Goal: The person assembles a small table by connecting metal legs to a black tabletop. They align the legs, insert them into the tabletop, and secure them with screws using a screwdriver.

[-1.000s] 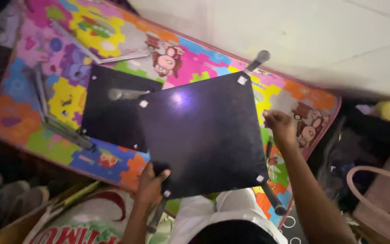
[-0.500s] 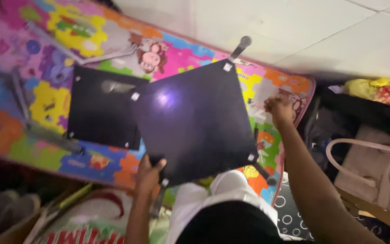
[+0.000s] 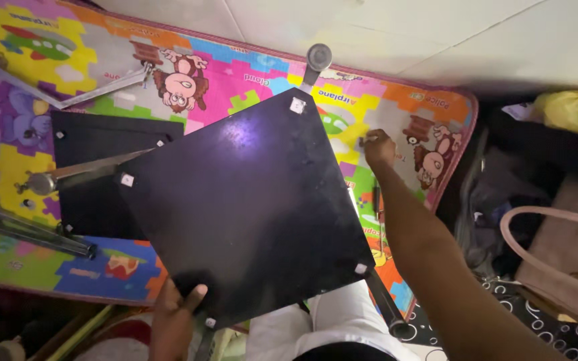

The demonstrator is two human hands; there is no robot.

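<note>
- Head view, surroundings: a bright children's foam play mat (image 3: 249, 73) with cartoon animals and puzzle-piece shapes covers the floor; pale floor tiles (image 3: 382, 33) lie beyond its far edge.
- A large glossy black square board (image 3: 249, 207) with small white square pads at its corners sits tilted over the mat, one corner pointing away from the person.
- A second, smaller black panel (image 3: 95, 174) lies flat on the mat to the left, partly under the large board's left corner.
- A grey metal tube leg (image 3: 75, 174) with a round end cap rests across that smaller panel.
- More grey metal tubing: a bent frame piece (image 3: 68, 97) at top left, a dark bar (image 3: 28, 230) at the left edge, a capped tube (image 3: 316, 60) poking out past the board's far corner, and a dark tube (image 3: 386, 307) running out under its near right corner.
- To the right, off the mat: a bag with a pink looped handle (image 3: 550, 254) and a yellow bundle (image 3: 570, 107).
- The board hides most of the mat's centre and the person's white-clad lap (image 3: 329, 321).
- Left hand (image 3: 172, 317): clamped on the board's near edge, thumb on top, fingers out of sight beneath.
- Right hand (image 3: 377, 147): arm stretched forward past the board's right edge, fingers curled on a small pale item on the mat; what it is, and whether it is actually gripped, cannot be told.
</note>
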